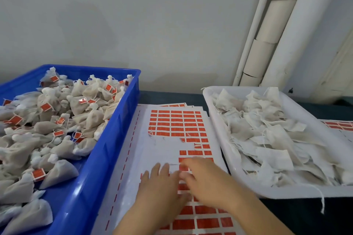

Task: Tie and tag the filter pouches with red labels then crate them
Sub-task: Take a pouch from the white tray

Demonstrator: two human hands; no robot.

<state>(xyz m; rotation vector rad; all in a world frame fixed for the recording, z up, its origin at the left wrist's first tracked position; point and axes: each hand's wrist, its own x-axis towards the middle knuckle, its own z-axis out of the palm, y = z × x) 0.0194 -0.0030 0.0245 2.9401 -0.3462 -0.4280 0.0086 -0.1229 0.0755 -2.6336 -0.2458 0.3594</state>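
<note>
Your left hand (162, 183) lies flat on the label sheet (152, 150), fingers straight, holding nothing. Your right hand (206, 179) is just beside it, fingertips bent down onto the red labels (191, 152); motion blur hides whether it pinches one. The sheet lies between two containers: left, the blue crate (107, 149) with tied, tagged pouches (57, 120); right, the white tray (286, 191) heaped with untied pouches (267, 139).

left hand (160, 183): bare, short rounded fingers, outline softened by motion blur | right hand (207, 179): bare, more heavily blurred, fingertips too smeared to make out nails | forearms (254, 213): bare as far as the bottom edge
</note>
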